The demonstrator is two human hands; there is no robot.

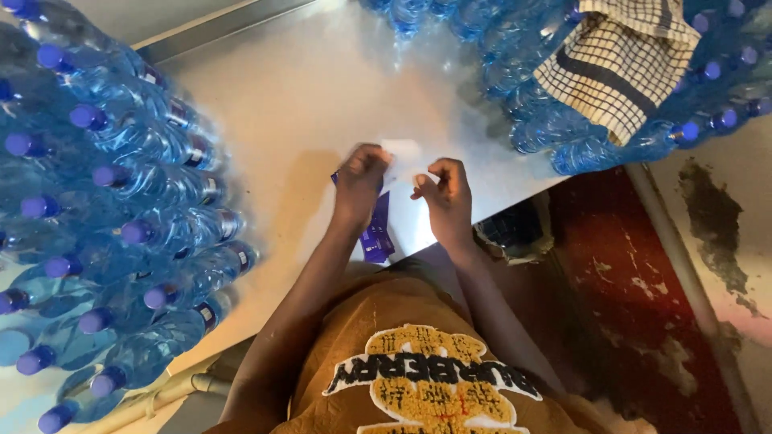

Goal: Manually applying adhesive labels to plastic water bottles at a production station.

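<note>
Your left hand (pixel 359 181) and right hand (pixel 445 191) are both working over the near edge of the white tabletop (pixel 322 88), close together but not touching. Left fingers are curling closed around the top end of a stack of purple labels (pixel 376 233), which is lying on the tabletop and running back toward the near edge, partly hidden under your wrist. Right fingers are bending inward in a pinch; can't tell whether they're actually holding anything. A small white paper slip (pixel 402 149) is sitting on the tabletop just beyond and between both hands, touching or almost touching the left fingertips; exact contact is blurred. Blue water bottles with purple caps (pixel 121 209) are piling up along the left edge, lying on their sides, caps pointing toward the middle of the tabletop. A second heap of the same bottles (pixel 515 88) is filling the far right corner, with a checked cloth (pixel 615 68) draping over the top of it. Middle of the tabletop is showing bare white surface. Red worn floor (pixel 635 281) is showing past the right edge.
</note>
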